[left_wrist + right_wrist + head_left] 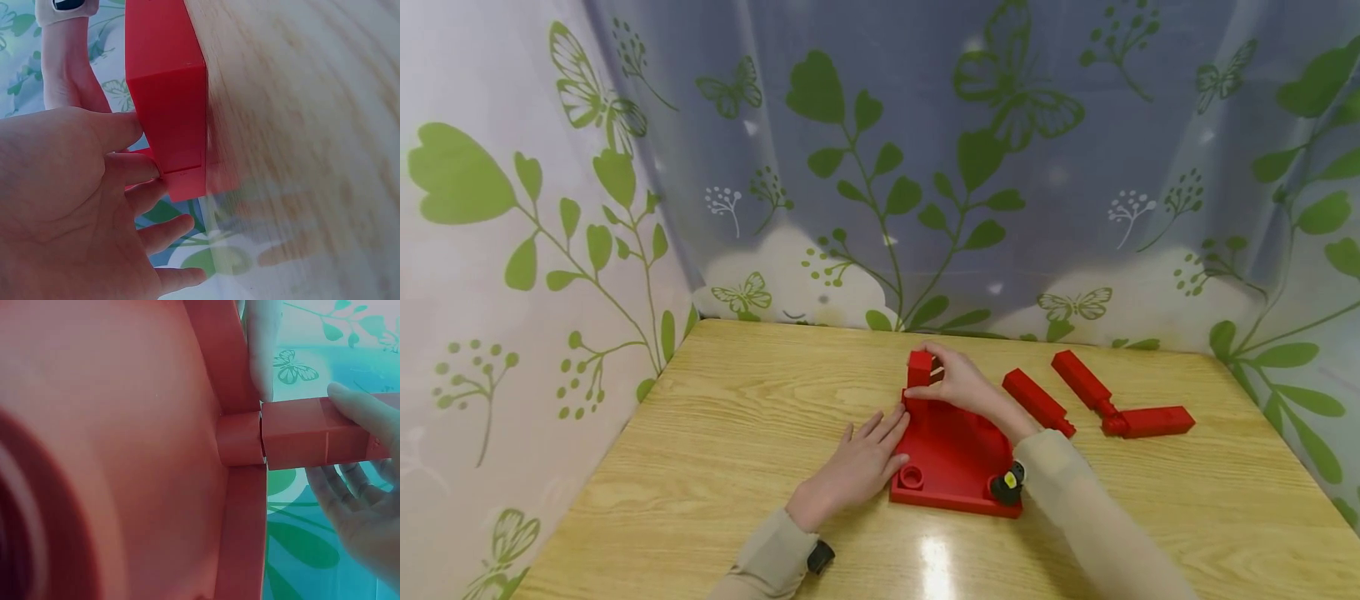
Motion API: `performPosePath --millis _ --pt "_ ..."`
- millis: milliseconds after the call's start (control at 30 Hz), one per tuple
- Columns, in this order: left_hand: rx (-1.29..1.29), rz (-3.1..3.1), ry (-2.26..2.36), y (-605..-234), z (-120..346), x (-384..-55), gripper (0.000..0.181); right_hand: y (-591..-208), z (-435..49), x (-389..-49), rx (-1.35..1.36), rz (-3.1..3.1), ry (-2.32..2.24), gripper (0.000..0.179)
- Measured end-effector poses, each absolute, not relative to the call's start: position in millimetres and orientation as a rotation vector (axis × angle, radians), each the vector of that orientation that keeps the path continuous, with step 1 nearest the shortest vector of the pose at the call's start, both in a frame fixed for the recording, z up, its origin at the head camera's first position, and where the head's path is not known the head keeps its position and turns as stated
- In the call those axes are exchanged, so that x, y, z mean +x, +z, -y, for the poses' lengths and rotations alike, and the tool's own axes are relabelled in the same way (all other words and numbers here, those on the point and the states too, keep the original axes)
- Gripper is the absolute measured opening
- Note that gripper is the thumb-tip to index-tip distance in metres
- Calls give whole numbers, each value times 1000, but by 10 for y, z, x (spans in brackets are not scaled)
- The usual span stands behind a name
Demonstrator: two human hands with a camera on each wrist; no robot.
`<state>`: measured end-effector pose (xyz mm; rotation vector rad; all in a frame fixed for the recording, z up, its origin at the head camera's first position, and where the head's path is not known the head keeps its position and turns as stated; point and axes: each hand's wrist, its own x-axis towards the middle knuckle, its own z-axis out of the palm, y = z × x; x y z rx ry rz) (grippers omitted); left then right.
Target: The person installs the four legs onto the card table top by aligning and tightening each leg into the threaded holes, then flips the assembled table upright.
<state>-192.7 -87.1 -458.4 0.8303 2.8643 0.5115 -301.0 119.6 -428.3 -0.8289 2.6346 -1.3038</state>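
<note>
A red square panel [958,454] with raised edges lies on the table, its hollow side up, with a round socket [912,477] in the near left corner. At the far left corner, my right hand [961,385] grips a square red leg [919,368] between thumb and fingers. In the right wrist view that leg [297,434] stands upright to the panel, its end against the corner socket [240,439]. My left hand [863,462] rests against the panel's left side with its fingers spread and extended. The left wrist view shows those fingertips touching the red side wall [172,119].
Three more red legs with threaded ends lie to the right: one nearer the panel [1036,400], one farther back [1078,379] and one sideways [1156,422]. A patterned curtain [880,167] hangs behind the wooden table [737,400]. Small black devices [820,557] sit at both cuffs.
</note>
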Motion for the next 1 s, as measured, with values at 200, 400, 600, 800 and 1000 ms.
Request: performPosePath --millis 200,400,600,800,1000 --pt "827 -2861 518 -4593 867 -1935 60 -4273 -1287 -3020 -888 -2504 -1378 69" --pt "812 -2857 523 -4592 868 -1936 61 -4258 -1430 -3034 -1008 -2184 -1535 75" --pt "818 -2860 533 -4592 878 -1935 60 -4307 -1483 -3050 -1023 -2025 -1561 77" --pt "819 -2856 529 -4597 882 -1934 60 -4328 -1478 -3059 -1009 -2018 -1550 73" --pt "820 -2865 523 -4600 876 -1937 61 -4332 -1427 -3084 -1028 -2117 -1556 66"
